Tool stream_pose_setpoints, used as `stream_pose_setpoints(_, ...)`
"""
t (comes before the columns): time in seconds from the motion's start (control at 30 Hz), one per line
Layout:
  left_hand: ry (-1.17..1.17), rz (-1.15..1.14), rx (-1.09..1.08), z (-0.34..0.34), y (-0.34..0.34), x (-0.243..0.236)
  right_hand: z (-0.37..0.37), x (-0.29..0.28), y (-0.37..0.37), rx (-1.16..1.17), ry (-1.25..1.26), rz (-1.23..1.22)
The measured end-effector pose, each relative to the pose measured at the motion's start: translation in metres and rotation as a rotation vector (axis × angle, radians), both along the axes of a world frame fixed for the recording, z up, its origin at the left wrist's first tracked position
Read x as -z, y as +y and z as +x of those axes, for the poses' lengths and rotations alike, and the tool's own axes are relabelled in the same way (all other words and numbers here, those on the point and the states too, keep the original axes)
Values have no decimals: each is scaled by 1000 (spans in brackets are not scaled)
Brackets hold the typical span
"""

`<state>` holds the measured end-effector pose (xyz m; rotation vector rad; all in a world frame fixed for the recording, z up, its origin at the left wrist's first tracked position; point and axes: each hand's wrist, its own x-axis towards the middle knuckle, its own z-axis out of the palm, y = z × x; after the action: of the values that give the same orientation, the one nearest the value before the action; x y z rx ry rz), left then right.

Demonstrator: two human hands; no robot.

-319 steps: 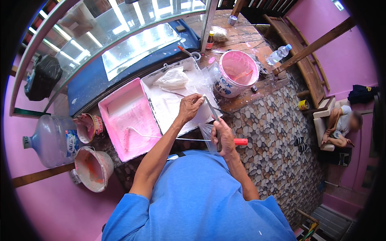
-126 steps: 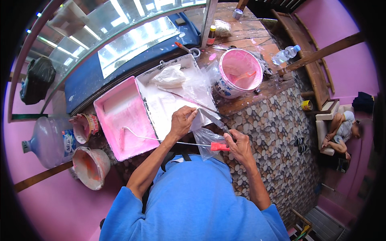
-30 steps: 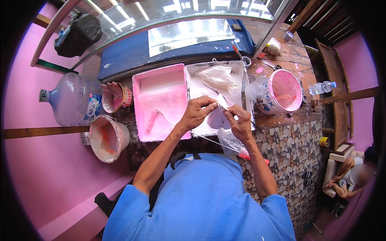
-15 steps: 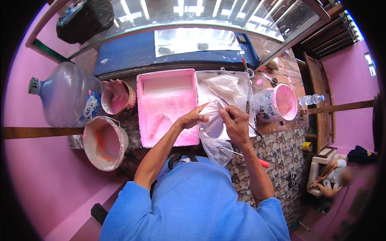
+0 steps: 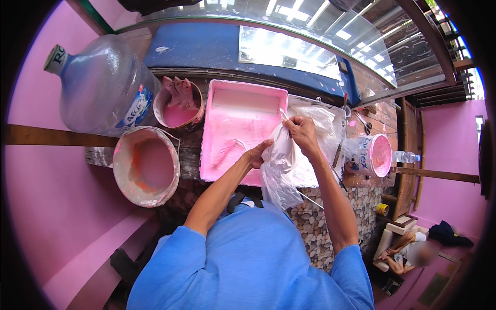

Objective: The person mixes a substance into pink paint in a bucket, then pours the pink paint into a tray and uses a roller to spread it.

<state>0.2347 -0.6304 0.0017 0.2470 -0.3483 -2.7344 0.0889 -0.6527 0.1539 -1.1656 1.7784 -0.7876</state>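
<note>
A bluish jug (image 5: pixel 101 88) stands by the left edge of the worktop (image 5: pixel 361 181), with a bucket (image 5: pixel 121 178) at the near left corner and a paint pot (image 5: pixel 196 121) just beside it. Next, along the near edge, a pink tray (image 5: pixel 245 126) carries a roller (image 5: pixel 225 153). The left hand (image 5: pixel 257 153) grips the side of a white bag (image 5: pixel 280 150), over the near left part of the white tray (image 5: pixel 308 175); the right hand (image 5: pixel 302 133) pinches the bag's gathered top. A pink-smeared tub (image 5: pixel 357 161) stands toward the right edge.
</note>
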Motion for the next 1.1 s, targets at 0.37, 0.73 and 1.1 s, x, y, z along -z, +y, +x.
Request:
stream_pose_setpoints(0.37,100,254,-69,-1,-14,-2,17,22,-44,-72,222,64)
stream_pose_setpoints(0.73,139,219,-105,-1,-29,-28,15,35,-66,-106,365,120)
stream_pose_setpoints(1.1,173,297,-59,-7,-32,-18,15,45,-76,-141,451,154)
